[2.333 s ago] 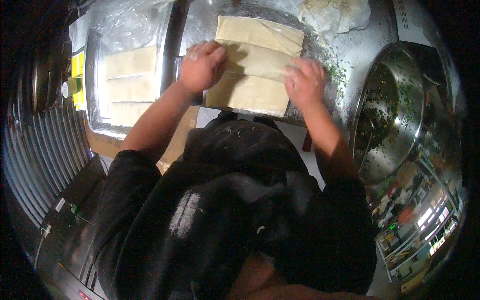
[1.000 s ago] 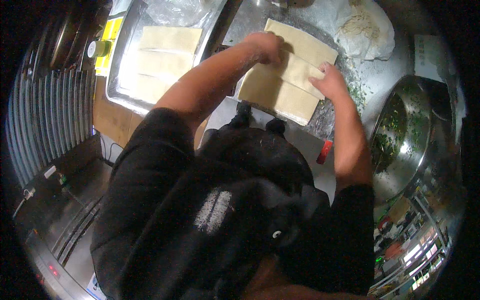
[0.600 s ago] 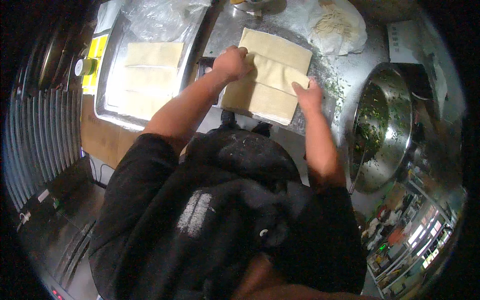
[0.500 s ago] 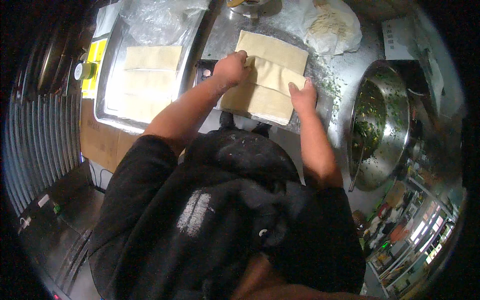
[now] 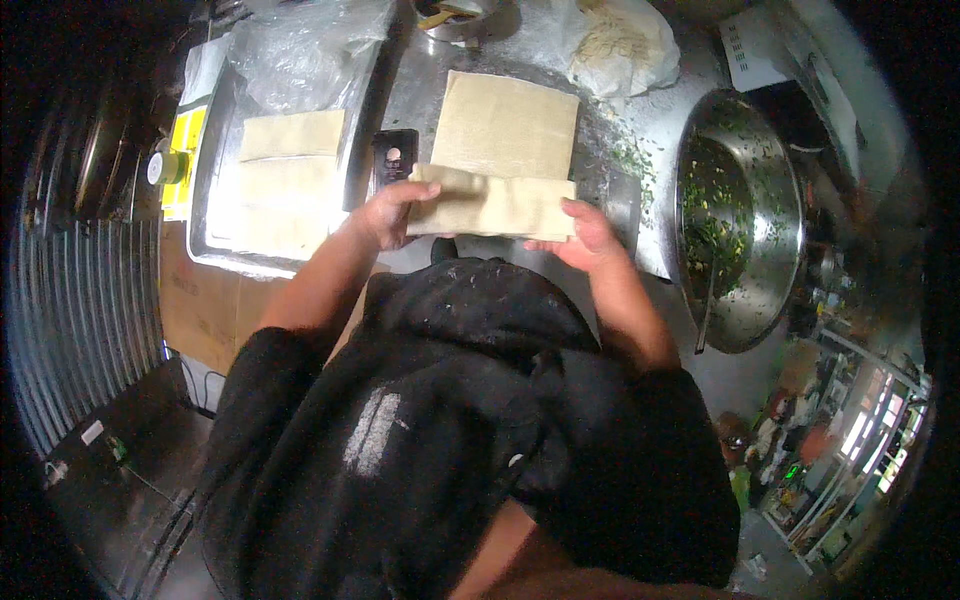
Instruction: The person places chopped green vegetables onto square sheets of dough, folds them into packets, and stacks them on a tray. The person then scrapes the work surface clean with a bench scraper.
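Note:
A folded sheet of pale dough point(image 5: 492, 203) is stretched between my two hands at the near edge of the steel table. Its left end is gripped by my left hand point(image 5: 392, 212), thumb on top. My right hand point(image 5: 583, 235) pinches the right end, with fingers beneath it. Just beyond lies a flat, squarish dough sheet point(image 5: 505, 120), its near edge covered by the folded one. Left of the hands, a metal tray point(image 5: 215, 150) holds more pale dough sheets point(image 5: 290, 180) in overlapping layers.
A large steel bowl point(image 5: 790, 220) with chopped greens and a utensil stands at right. A black phone-like object point(image 5: 394, 155) lies beside the tray. Clear plastic point(image 5: 300, 55) covers the tray's far end. A floury plastic bag point(image 5: 620, 45) and a small pot point(image 5: 450, 22) sit at the back.
Both hands have drawn the folded dough toward me, off the middle of the stack to the table's near edge. More of the flat sheet behind is uncovered. The view has shifted slightly.

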`<state>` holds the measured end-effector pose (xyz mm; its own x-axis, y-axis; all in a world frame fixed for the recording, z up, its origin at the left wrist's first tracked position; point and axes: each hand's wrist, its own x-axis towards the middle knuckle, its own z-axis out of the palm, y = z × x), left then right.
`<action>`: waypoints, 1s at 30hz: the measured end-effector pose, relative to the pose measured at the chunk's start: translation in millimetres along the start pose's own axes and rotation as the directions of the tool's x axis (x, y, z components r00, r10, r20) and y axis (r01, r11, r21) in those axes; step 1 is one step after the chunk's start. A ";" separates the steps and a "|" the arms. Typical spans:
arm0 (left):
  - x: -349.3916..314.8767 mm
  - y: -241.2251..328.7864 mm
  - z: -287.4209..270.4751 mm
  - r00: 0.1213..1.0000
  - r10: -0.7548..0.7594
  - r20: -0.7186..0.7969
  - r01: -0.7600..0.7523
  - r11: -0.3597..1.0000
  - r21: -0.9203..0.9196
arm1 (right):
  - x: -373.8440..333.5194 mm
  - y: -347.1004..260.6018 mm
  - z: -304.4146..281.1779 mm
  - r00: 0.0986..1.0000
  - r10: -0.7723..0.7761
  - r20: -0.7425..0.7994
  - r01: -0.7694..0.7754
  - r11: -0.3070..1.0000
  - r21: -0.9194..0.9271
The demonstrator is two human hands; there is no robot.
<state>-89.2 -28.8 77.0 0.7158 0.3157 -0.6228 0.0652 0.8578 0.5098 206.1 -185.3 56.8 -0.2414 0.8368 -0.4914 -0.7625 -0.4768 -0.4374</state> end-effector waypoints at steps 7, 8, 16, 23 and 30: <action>-21.0 -28.7 -2.1 0.832 0.404 0.380 -0.525 0.795 0.305 | -16.5 -0.4 -14.4 0.969 0.103 0.225 -0.090 0.994 -0.070; -19.9 -29.6 3.5 0.875 0.375 0.307 -0.468 0.817 0.336 | -20.6 -0.2 -11.1 0.991 0.065 0.117 -0.047 0.988 -0.149; -14.3 -36.3 21.8 0.960 0.241 0.142 -0.117 -0.116 0.986 | -6.7 24.1 -2.7 0.958 -0.207 -0.198 0.100 0.890 -0.445; -20.3 -26.4 -6.3 0.933 0.185 -0.308 -0.102 0.958 0.269 | 18.1 16.3 32.1 0.954 -0.172 -0.244 0.029 0.867 -0.497; -41.3 35.7 -107.3 0.929 0.232 -0.288 -0.185 0.966 0.179 | 128.3 20.0 109.6 0.961 -0.092 -0.260 -0.093 0.778 -0.621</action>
<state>-191.1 32.3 57.3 0.4803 0.6087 -0.6315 0.0552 0.6976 0.7144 94.2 -58.0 67.6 -0.0060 0.7785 -0.6276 -0.1980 -0.6161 -0.7624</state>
